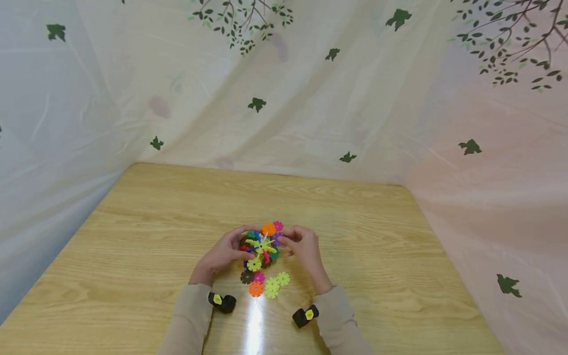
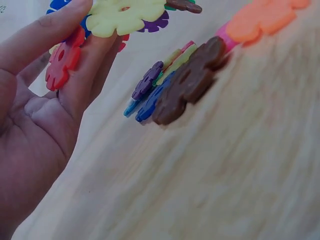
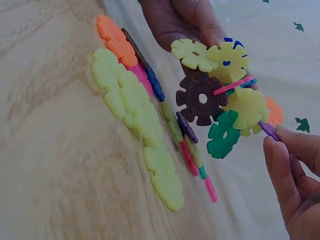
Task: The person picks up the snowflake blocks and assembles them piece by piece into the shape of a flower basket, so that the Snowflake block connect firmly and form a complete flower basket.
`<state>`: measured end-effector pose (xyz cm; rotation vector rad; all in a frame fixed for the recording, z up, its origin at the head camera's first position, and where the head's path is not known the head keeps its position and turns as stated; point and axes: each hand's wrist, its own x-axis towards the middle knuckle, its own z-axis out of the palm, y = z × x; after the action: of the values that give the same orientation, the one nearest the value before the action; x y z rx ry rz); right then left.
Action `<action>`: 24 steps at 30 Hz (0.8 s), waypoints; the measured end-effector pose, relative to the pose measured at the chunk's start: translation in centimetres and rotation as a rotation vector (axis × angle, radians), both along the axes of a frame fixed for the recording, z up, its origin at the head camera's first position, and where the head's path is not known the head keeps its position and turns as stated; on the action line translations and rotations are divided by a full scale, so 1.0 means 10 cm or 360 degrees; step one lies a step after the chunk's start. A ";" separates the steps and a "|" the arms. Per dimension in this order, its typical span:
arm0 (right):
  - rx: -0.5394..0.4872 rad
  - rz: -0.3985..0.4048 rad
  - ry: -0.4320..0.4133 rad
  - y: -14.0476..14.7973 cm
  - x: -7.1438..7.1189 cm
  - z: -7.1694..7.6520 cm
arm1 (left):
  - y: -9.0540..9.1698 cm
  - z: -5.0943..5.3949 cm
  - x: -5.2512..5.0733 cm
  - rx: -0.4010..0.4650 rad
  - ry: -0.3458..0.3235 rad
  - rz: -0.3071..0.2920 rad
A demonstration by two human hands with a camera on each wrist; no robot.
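Though partly built, gripped in left hand [image 1: 223, 252]: flower-disc cluster [image 1: 261, 246]; pinched in right hand [image 1: 307, 248]: purple disc [image 3: 269, 131]; unadded: loose discs [image 1: 272, 287].

Pale curtain [image 1: 301, 123] (leafy print) behind wooden table [image 1: 372, 236]

We can read no text, brand or number in any of our three views. In the head view we see a yellow patch [image 1: 217, 299] on the black left-wrist camera [image 1: 228, 304] and a second yellow patch [image 1: 309, 314] on the black right-wrist camera [image 1: 299, 319]; any marking on either is too small for us.
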<state>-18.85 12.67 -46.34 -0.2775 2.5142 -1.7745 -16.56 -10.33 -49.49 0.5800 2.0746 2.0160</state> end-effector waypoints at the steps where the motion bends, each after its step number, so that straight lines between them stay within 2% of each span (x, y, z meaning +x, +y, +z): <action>1: 0.0004 0.0002 0.0000 0.00 0.00 -0.01 | 0.00 0.00 0.00 -0.0008 0.0001 0.0001; 5: 0.0021 0.0014 0.0004 -0.01 -0.01 -0.03 | 0.00 0.01 0.01 -0.0026 0.0000 -0.0002; 13: -0.0063 0.0043 -0.0086 0.03 -0.04 -0.04 | 0.02 0.01 0.01 -0.0043 -0.0015 -0.0010; 24: -0.0016 0.0086 -0.0089 0.05 -0.05 -0.09 | 0.03 -0.04 -0.02 -0.0122 0.0012 -0.0011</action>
<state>-19.35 13.20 -47.25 -0.2898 2.4366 -1.7506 -16.74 -9.99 -49.86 0.5811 2.1403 1.9238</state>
